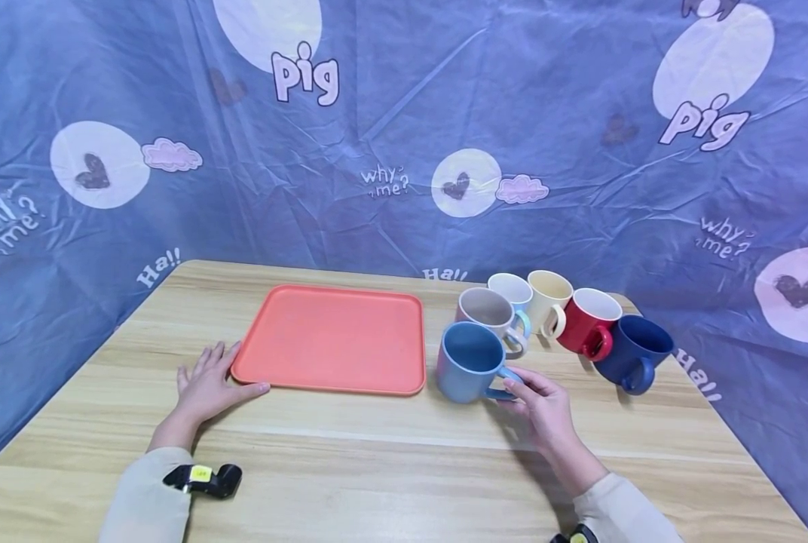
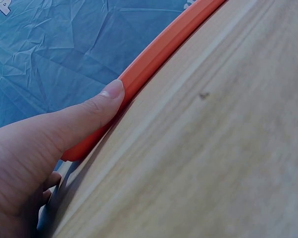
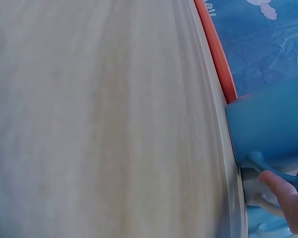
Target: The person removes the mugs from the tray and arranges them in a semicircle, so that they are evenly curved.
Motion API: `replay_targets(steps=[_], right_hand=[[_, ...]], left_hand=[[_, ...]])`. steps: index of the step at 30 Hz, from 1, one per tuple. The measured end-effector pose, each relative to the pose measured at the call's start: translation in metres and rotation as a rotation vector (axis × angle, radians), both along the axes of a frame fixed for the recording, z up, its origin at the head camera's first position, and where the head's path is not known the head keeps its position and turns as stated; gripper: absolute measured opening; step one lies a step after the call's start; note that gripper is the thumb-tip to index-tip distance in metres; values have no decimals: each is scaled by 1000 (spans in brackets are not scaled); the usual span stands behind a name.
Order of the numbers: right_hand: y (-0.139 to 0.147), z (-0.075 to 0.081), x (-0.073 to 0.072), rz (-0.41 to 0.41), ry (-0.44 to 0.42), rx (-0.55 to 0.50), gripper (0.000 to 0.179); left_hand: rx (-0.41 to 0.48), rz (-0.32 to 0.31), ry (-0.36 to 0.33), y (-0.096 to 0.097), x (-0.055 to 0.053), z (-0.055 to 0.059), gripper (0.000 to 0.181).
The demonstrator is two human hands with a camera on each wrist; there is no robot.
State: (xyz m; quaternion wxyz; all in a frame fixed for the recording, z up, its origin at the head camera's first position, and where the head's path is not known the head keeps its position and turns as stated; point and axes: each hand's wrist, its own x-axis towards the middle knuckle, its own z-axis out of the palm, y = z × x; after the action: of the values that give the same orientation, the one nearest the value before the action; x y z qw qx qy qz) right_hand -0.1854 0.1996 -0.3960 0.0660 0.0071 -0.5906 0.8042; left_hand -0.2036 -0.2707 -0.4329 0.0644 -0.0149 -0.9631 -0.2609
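A coral-red tray (image 1: 336,339) lies flat at the middle left of the table in the head view. My left hand (image 1: 207,388) rests at its near left corner, fingers spread and fairly straight along the left side. In the left wrist view the thumb (image 2: 97,106) lies against the tray's outer rim (image 2: 149,64). To the right of the tray, a light blue mug (image 1: 468,369) stands upright, tipped very slightly at most. With thumb and fingers my right hand (image 1: 543,415) pinches its handle, which points right. The right wrist view shows the mug (image 3: 270,126) close beside the tray's edge.
Behind the blue mug stand a grey mug (image 1: 475,305), a white and pale blue mug (image 1: 506,285) and a cream mug (image 1: 543,302). A red mug (image 1: 580,324) and a dark blue mug (image 1: 624,354) are farther right. A printed blue cloth (image 1: 404,128) hangs behind the table (image 1: 377,467).
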Motion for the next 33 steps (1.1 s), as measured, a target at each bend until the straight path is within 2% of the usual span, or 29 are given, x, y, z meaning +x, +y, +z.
replay_targets(steps=[7,13,21,33], right_hand=[[5,-6,-3,22,37,6,20],[6,-3,-1,30,37,-30,20],[16,-11,-4,79,47,20,16],[10,5,2,50,-15,0,22]], left_hand=[[-2,-1,-2,1,0,2,101],[5,-5,0,2,1,5,101],[5,-8,-6,2,1,5,101],[-2,-7,-3,2,1,4,100]])
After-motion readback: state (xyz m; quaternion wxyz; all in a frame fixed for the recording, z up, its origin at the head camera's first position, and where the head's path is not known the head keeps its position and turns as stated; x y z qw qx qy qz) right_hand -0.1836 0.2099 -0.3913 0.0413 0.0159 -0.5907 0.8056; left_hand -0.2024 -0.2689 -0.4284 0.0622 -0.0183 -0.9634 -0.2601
